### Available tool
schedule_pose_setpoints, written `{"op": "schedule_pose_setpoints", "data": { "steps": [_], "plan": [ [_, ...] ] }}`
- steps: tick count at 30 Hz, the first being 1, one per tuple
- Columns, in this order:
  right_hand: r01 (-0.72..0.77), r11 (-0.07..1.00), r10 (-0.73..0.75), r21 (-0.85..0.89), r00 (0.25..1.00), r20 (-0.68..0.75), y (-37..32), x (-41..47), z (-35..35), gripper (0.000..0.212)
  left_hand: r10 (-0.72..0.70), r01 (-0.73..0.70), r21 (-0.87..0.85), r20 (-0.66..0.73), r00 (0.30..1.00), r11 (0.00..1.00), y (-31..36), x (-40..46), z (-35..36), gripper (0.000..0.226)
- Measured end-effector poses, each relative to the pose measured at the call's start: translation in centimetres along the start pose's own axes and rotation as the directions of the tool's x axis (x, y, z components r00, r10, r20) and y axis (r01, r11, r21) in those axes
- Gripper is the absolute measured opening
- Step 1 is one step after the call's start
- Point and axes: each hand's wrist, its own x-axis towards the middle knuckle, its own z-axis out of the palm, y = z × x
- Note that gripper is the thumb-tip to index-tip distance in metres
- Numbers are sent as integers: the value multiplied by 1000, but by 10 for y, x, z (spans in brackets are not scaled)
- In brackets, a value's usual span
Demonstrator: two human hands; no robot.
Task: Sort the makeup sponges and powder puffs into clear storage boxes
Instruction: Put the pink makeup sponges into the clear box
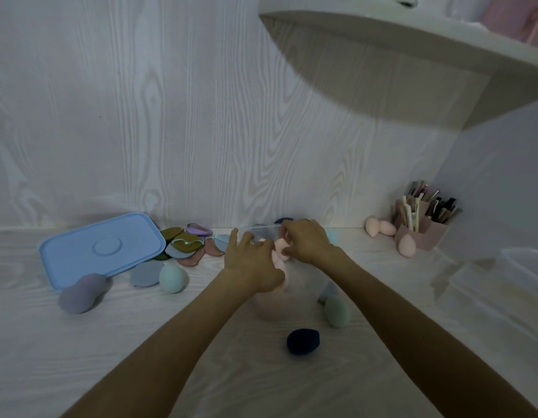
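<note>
Head cam: your two hands met over the clear storage box point(263, 229) at the back-centre of the white desk point(81, 357). Your left hand point(251, 262) pinched a pink sponge point(278, 267) at the box; your right hand point(307, 239) had its fingers curled on a 2nd pink sponge point(281, 248), right beside the box's rim. The box was blurred, so I couldn't tell how much lay inside.

Loose sponges near you: 1 navy point(303, 341), 1 sage-green point(337, 310) w/ a grey-blue one point(327, 292) just behind it, 1 mint point(173, 279), 1 lavender peanut-shaped point(81, 294).

By the wall: 1 blue lid point(102, 248), w/ a heap of flat powder puffs point(183, 244) just right of it, too overlapped to count.

Far right: 3 pink sponges point(379, 227) by 1 pink brush holder point(420, 233).
</note>
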Motion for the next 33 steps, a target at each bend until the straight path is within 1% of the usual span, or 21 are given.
{"op": "schedule_pose_setpoints", "data": {
  "steps": [3, 6, 8, 11, 14, 17, 20, 23, 24, 25, 26, 27, 28, 29, 30, 31, 33],
  "plan": [
    [77, 996, -78, -48, 996, -32, 1, -2, -3, 31, 4, -4, -8, 14, 1000, 1000, -1, 2, 1, 57],
    [159, 975, -177, -155, 978, -108, 6, -9, -15, 37, 16, -15, -19, 13, 1000, 1000, -2, 4, 3, 57],
    [156, 973, -183, -171, 970, -160, 10, -11, -19, 41, 19, -19, -21, 12, 1000, 1000, -3, 4, 4, 58],
    [86, 988, -112, -131, 971, -212, 12, -9, -16, 40, 16, -15, -21, 13, 1000, 1000, -3, 5, 6, 60],
    [3, 1000, -7, -23, 983, -182, 9, -4, -5, 34, 11, -11, -30, 10, 1000, 999, -3, 4, 7, 61],
    [-44, 998, 50, 44, 987, -150, 5, 3, 4, 33, 12, -12, -29, 0, 1000, 999, -3, 4, 8, 62],
    [-56, 997, 60, 49, 993, -104, 5, 8, 4, 30, 12, -12, -29, -4, 1000, 999, -3, 4, 8, 61],
    [-14, 997, 17, 81, 999, -37, 12, 9, -8, 34, 15, -15, -42, 3, 1000, 999, -3, 4, 7, 60],
    [9, 991, -5, 132, 1000, -26, 16, 8, -12, 34, 17, -17, -48, -2, 1000, 999, -3, 4, 7, 59],
    [24, 975, -14, 222, 999, -46, 21, 6, -17, 31, 17, -17, -53, -10, 1000, 998, -3, 4, 7, 58],
    [10, 944, 22, 330, 995, -95, 27, 3, -20, 27, 15, -16, -58, -17, 1000, 998, -4, 4, 7, 58],
    [-21, 905, 104, 424, 979, -175, 36, -1, -23, 23, 15, -16, -63, -20, 1000, 998, -5, 4, 7, 57],
    [-65, 876, 211, 478, 942, -260, 51, -6, -23, 20, 19, -21, -67, -21, 1000, 998, -4, 4, 8, 56],
    [-114, 861, 310, 495, 890, -335, 67, -11, -23, 20, 23, -24, -66, -23, 999, 997, -5, 4, 8, 55],
    [-184, 854, 396, 488, 837, -378, 86, -18, -21, 20, 26, -28, -66, -27, 999, 997, -5, 4, 9, 55],
    [-268, 841, 473, 470, 787, -397, 105, -24, -17, 22, 27, -29, -69, -31, 999, 997, -5, 4, 9, 54],
    [-453, 758, 634, 469, 680, -368, 143, -35, -8, 25, 27, -29, -75, -36, 999, 997, -5, 4, 9, 52]
  ]
}}
